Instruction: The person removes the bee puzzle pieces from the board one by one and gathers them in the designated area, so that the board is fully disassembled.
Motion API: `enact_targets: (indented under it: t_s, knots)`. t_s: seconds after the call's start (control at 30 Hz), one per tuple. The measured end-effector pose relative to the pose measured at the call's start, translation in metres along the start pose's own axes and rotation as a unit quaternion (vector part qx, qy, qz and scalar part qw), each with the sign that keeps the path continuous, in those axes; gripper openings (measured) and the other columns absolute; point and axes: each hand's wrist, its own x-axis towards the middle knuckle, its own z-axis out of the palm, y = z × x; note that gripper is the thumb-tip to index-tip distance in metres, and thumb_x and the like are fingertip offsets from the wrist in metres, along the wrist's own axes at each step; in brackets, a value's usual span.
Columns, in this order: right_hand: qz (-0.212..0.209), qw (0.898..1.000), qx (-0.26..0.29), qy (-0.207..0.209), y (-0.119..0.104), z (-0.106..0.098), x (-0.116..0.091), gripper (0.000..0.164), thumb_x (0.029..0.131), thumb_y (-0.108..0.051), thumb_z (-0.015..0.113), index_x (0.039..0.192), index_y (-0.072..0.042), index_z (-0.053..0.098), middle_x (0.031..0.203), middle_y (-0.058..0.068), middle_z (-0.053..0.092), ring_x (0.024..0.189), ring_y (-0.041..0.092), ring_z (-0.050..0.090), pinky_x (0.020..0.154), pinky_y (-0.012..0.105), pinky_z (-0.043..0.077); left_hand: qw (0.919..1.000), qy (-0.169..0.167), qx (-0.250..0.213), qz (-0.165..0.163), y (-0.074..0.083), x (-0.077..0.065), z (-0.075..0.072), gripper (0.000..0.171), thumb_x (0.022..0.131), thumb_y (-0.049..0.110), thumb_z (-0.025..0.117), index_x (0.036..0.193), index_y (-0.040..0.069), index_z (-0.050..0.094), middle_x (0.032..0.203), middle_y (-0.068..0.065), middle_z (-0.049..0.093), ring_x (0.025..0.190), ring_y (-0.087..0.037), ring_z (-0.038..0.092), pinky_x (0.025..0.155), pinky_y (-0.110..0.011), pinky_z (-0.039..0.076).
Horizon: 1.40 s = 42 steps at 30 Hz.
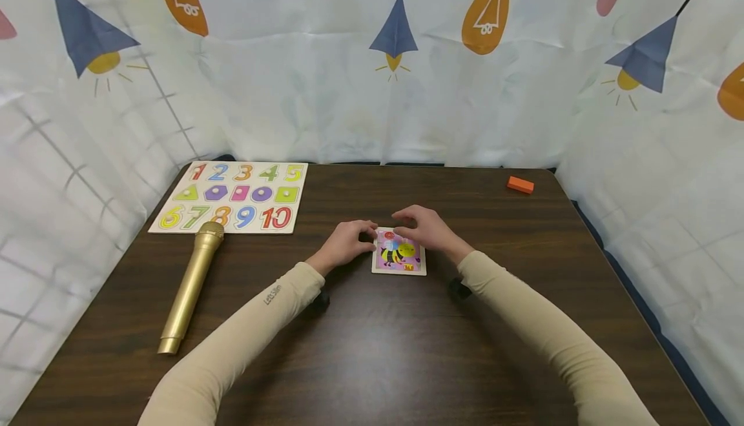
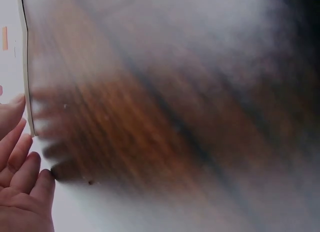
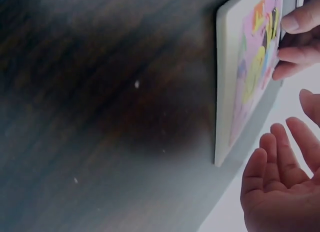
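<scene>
A small square picture puzzle board (image 1: 398, 267) with a yellow-and-black bee on pink lies flat on the dark wooden table. My left hand (image 1: 347, 243) is at its left side, thumb and forefinger apart, their tips against or very near the edge. The right wrist view shows those left fingertips (image 3: 298, 21) beside the board (image 3: 225, 87). Over the board's far right corner hovers my right hand (image 1: 429, 227), its fingers loosely bent and thumb apart. Nothing shows between the right fingers (image 3: 255, 169). In the left wrist view the left hand (image 2: 25, 184) appears at the lower left.
A number-and-shape puzzle board (image 1: 256, 181) lies at the far left of the table (image 1: 372, 361). A gold microphone (image 1: 192, 290) lies left of my left arm, its head at that board's near edge. An orange block (image 1: 520, 184) sits far right. Printed curtains (image 1: 325, 110) surround the table.
</scene>
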Motion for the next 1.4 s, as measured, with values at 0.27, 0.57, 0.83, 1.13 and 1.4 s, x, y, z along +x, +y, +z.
enact_targets:
  t_s: [0.27, 0.57, 0.83, 1.13, 1.4]
  knots:
    - [0.022, 1.0, 0.021, -0.007, -0.003, 0.006, -0.001, 0.037, 0.093, -0.023, 0.068, 0.127, -0.009, 0.065, 0.128, 0.009, 0.06, 0.116, 0.026, 0.056, 0.1, 0.043, 0.046, 0.9999, -0.009, -0.008, -0.001, 0.0, -0.001, 0.001, 0.022, 0.085, 0.014, 0.077, 0.104, 0.003, 0.073, 0.13, -0.014, 0.063, 0.125, -0.027, 0.056, 0.106, -0.041, 0.04]
    - [0.018, 0.999, 0.032, -0.012, -0.005, 0.014, 0.0, 0.035, 0.093, -0.024, 0.067, 0.126, -0.01, 0.066, 0.124, 0.007, 0.062, 0.111, 0.023, 0.057, 0.097, 0.04, 0.048, 0.9993, -0.026, -0.027, -0.006, 0.0, -0.004, 0.001, 0.03, 0.083, 0.017, 0.079, 0.109, 0.003, 0.071, 0.135, -0.015, 0.058, 0.126, -0.029, 0.054, 0.106, -0.043, 0.04]
    - [0.012, 1.0, 0.029, -0.002, -0.006, 0.019, 0.011, 0.035, 0.094, -0.023, 0.068, 0.125, -0.008, 0.066, 0.122, 0.007, 0.063, 0.109, 0.023, 0.057, 0.096, 0.04, 0.048, 0.999, -0.018, -0.027, -0.029, -0.001, -0.001, -0.002, 0.03, 0.084, 0.017, 0.078, 0.109, 0.002, 0.071, 0.137, -0.016, 0.057, 0.127, -0.031, 0.053, 0.108, -0.045, 0.038]
    - [0.046, 0.999, 0.022, -0.008, -0.009, 0.02, 0.015, 0.034, 0.092, -0.022, 0.069, 0.123, -0.007, 0.066, 0.118, 0.008, 0.064, 0.105, 0.023, 0.058, 0.095, 0.038, 0.049, 0.9988, -0.035, -0.03, -0.014, -0.001, 0.0, -0.002, 0.03, 0.086, 0.017, 0.076, 0.112, 0.003, 0.07, 0.14, -0.017, 0.054, 0.129, -0.03, 0.051, 0.107, -0.044, 0.039]
    - [0.033, 0.999, 0.021, -0.024, -0.007, 0.021, 0.019, 0.042, 0.089, -0.023, 0.073, 0.126, -0.005, 0.064, 0.118, 0.009, 0.063, 0.104, 0.022, 0.057, 0.095, 0.037, 0.049, 0.9993, -0.027, -0.018, -0.017, 0.001, 0.0, -0.003, 0.031, 0.085, 0.018, 0.077, 0.111, 0.003, 0.069, 0.138, -0.017, 0.056, 0.128, -0.03, 0.052, 0.107, -0.043, 0.039]
